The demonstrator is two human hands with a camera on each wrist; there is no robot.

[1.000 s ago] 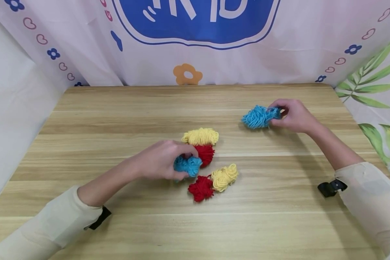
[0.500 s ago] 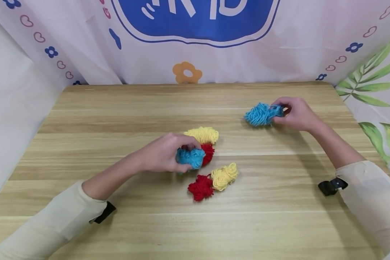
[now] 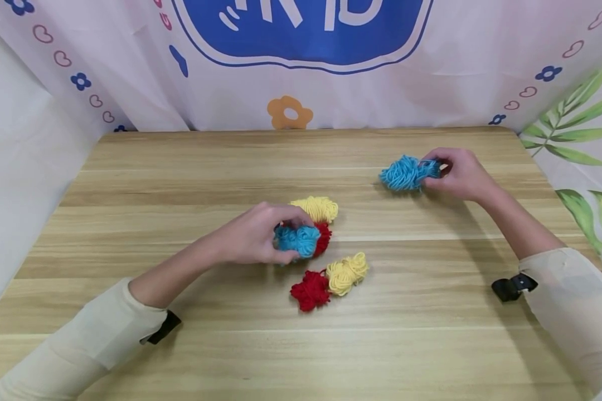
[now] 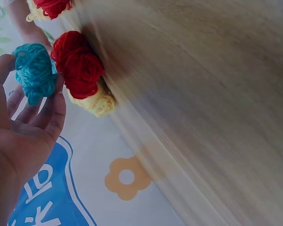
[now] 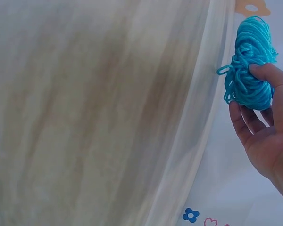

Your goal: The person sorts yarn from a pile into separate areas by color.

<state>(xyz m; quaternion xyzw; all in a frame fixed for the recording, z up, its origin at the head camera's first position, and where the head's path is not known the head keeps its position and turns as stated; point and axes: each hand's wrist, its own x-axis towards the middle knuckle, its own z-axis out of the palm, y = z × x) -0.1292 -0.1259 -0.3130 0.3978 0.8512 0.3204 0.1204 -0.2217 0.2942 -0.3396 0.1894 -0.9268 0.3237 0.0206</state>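
Between thumb and fingers, my left hand (image 3: pixel 253 234) grips a small blue yarn bundle (image 3: pixel 301 240), seen also as a blue bundle (image 4: pixel 34 73) in the left wrist view. It partly covers a red yarn bundle (image 3: pixel 323 238), which touches a yellow yarn bundle (image 3: pixel 320 209) behind it. Far right, my right hand (image 3: pixel 459 174) pinches one end of a larger blue yarn bundle (image 3: pixel 403 174); loose loops hang from this blue bundle (image 5: pixel 252 66) in the right wrist view. Nearer the front, a second red bundle (image 3: pixel 310 291) lies against a second yellow bundle (image 3: pixel 348 273).
All the yarn is on or over a wooden table (image 3: pixel 190 356). A printed curtain (image 3: pixel 221 100) hangs along its back edge. Black straps (image 3: pixel 514 287) sit at both sleeve cuffs.
My left hand has shifted right and away from me with its blue bundle, covering more of the red one. My right hand has drifted slightly right and back with its bundle.
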